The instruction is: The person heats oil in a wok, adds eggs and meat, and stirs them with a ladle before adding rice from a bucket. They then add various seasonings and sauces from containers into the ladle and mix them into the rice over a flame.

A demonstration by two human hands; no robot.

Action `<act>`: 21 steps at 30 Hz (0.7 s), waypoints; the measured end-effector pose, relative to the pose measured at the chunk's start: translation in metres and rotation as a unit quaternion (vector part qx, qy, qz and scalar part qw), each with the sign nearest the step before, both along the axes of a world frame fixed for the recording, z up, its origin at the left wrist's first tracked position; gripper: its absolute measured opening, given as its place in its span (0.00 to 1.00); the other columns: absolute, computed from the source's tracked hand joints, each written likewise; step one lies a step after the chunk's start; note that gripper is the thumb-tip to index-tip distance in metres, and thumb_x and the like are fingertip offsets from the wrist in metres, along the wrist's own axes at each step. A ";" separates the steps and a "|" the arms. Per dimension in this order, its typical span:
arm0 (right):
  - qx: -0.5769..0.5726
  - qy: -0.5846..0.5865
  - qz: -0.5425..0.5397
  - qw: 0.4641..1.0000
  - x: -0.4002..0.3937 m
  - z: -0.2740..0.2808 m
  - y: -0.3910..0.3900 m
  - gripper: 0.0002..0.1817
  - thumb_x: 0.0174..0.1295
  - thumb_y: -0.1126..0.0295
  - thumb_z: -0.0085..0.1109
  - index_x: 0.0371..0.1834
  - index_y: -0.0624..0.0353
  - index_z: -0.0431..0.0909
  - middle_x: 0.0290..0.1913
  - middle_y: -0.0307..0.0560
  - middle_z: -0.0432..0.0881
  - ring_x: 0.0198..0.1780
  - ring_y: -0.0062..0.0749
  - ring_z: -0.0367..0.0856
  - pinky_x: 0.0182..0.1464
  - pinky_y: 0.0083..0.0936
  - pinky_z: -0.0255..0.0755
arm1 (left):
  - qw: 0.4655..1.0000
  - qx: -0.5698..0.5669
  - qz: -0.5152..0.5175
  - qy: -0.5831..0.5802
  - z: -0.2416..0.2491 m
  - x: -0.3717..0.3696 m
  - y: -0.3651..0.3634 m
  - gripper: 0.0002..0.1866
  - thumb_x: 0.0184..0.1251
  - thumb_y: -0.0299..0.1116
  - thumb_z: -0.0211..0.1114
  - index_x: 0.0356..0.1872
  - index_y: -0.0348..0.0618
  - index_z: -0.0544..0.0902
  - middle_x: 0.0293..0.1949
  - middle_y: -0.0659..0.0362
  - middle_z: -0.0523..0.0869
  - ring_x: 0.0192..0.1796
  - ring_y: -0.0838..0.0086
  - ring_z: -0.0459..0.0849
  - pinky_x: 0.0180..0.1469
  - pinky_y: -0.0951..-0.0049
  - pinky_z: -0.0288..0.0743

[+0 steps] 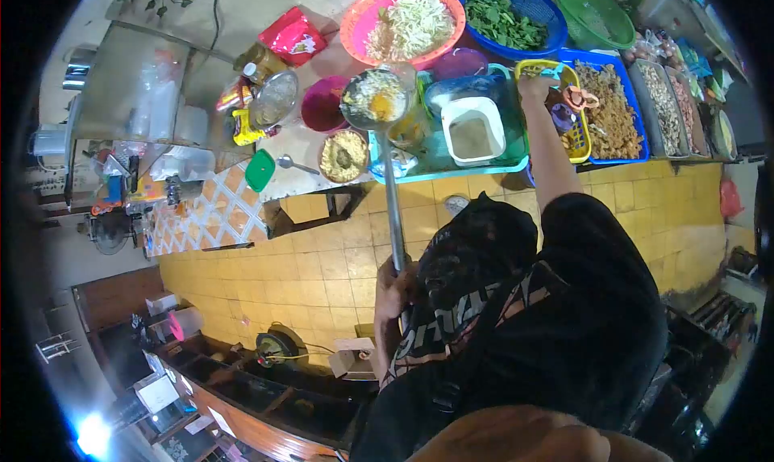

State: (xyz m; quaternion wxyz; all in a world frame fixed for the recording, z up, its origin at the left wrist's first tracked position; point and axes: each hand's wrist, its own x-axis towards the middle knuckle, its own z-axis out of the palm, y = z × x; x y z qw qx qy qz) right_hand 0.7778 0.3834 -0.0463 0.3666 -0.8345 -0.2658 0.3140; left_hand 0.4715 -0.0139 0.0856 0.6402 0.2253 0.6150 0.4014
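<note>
My left hand (pixel 393 291) is wrapped around the long metal handle of a ladle (pixel 393 212). The ladle's round bowl is raised over the table and holds pale shredded food with a raw egg yolk (pixel 382 107) on it. My right hand (pixel 535 89) reaches out to a yellow basket (pixel 579 142) at its upper left part; its fingertips are too small and hidden to make out. Inside that basket lie a purple-capped item (pixel 562 117) and an orange-pink piece (pixel 580 99). Beside it a square white tub (pixel 473 151) stands in a green tray (pixel 520 162).
A pink basin (pixel 351 27) of shredded cabbage, a blue basket (pixel 562 39) of leafy greens and a blue tray (pixel 618 160) of brown fried pieces line the table. Near the ladle stand a magenta bowl (pixel 322 111), a bowl of yellowish paste (pixel 344 156) and a spoon (pixel 298 165).
</note>
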 end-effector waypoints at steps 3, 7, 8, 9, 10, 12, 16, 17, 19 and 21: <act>-0.029 -0.127 0.062 0.990 0.010 -0.039 0.023 0.53 0.55 0.60 0.64 0.70 0.71 0.33 0.55 0.66 0.73 0.57 0.50 0.75 0.59 0.36 0.68 | 0.997 0.052 -0.017 0.061 -0.002 0.001 -0.005 0.10 0.62 0.35 0.62 0.30 0.40 0.73 0.17 0.65 0.72 0.17 0.83 0.66 0.19 0.78 0.59; 0.084 -0.196 -0.030 0.976 0.014 -0.063 0.040 0.45 0.51 0.63 0.69 0.62 0.66 0.45 0.51 0.65 0.75 0.53 0.51 0.76 0.55 0.40 0.71 | 0.992 0.076 -0.010 0.104 -0.009 0.004 -0.017 0.18 0.59 0.41 0.64 0.36 0.33 0.76 0.26 0.60 0.78 0.29 0.75 0.74 0.32 0.72 0.68; 0.104 -0.203 -0.042 0.973 0.013 -0.060 0.039 0.43 0.50 0.63 0.69 0.60 0.66 0.49 0.50 0.63 0.75 0.52 0.51 0.77 0.54 0.41 0.71 | 0.992 0.077 -0.002 0.101 -0.005 0.004 -0.017 0.18 0.59 0.41 0.64 0.36 0.33 0.76 0.26 0.60 0.78 0.29 0.75 0.74 0.32 0.72 0.68; 0.129 -0.207 -0.049 0.968 0.016 -0.059 0.034 0.40 0.49 0.64 0.70 0.57 0.65 0.53 0.50 0.61 0.76 0.52 0.50 0.77 0.53 0.42 0.71 | 0.989 0.063 -0.037 0.126 0.003 0.002 -0.017 0.19 0.59 0.41 0.64 0.38 0.32 0.76 0.27 0.59 0.79 0.32 0.74 0.75 0.35 0.72 0.69; 0.150 -0.214 -0.051 0.964 0.018 -0.057 0.030 0.37 0.47 0.64 0.71 0.55 0.65 0.56 0.49 0.60 0.77 0.51 0.50 0.78 0.52 0.42 0.71 | 0.985 0.050 -0.071 0.151 0.007 -0.001 -0.017 0.20 0.59 0.41 0.64 0.39 0.31 0.77 0.29 0.57 0.80 0.34 0.72 0.75 0.38 0.72 0.70; 0.175 -0.226 -0.050 0.957 0.022 -0.050 0.027 0.32 0.45 0.65 0.73 0.50 0.64 0.64 0.48 0.57 0.78 0.49 0.49 0.79 0.50 0.43 0.72 | 0.982 0.040 -0.085 0.167 -0.001 -0.008 -0.022 0.20 0.59 0.41 0.64 0.41 0.30 0.77 0.30 0.55 0.81 0.35 0.73 0.76 0.39 0.71 0.70; 0.128 -0.200 -0.089 0.967 -0.004 0.040 -0.010 0.34 0.40 0.62 0.77 0.49 0.66 0.70 0.47 0.58 0.79 0.47 0.52 0.78 0.48 0.44 0.72 | 0.978 0.037 -0.110 0.176 0.023 -0.008 -0.015 0.22 0.59 0.41 0.63 0.44 0.29 0.76 0.31 0.52 0.81 0.35 0.72 0.75 0.40 0.70 0.70; 0.252 -0.308 -0.034 0.917 -0.007 0.056 -0.019 0.34 0.37 0.63 0.78 0.46 0.64 0.70 0.43 0.57 0.79 0.47 0.54 0.77 0.50 0.44 0.70 | 0.978 0.035 -0.105 0.175 0.021 -0.008 -0.017 0.22 0.59 0.41 0.63 0.44 0.29 0.76 0.31 0.52 0.81 0.35 0.72 0.75 0.40 0.70 0.70; 0.440 -0.424 0.052 0.790 -0.021 0.102 -0.028 0.32 0.34 0.63 0.78 0.43 0.62 0.72 0.40 0.56 0.79 0.47 0.55 0.75 0.51 0.44 0.68 | 0.974 0.055 -0.100 0.194 0.015 -0.010 -0.019 0.22 0.59 0.40 0.63 0.45 0.29 0.76 0.31 0.52 0.81 0.34 0.72 0.75 0.39 0.70 0.71; 0.544 -0.431 0.174 0.699 -0.035 0.152 -0.029 0.33 0.36 0.60 0.75 0.49 0.59 0.75 0.45 0.57 0.78 0.48 0.54 0.75 0.50 0.44 0.69 | 0.974 0.071 -0.104 0.189 0.013 -0.011 -0.019 0.22 0.59 0.40 0.63 0.45 0.29 0.76 0.30 0.52 0.81 0.33 0.72 0.75 0.38 0.70 0.70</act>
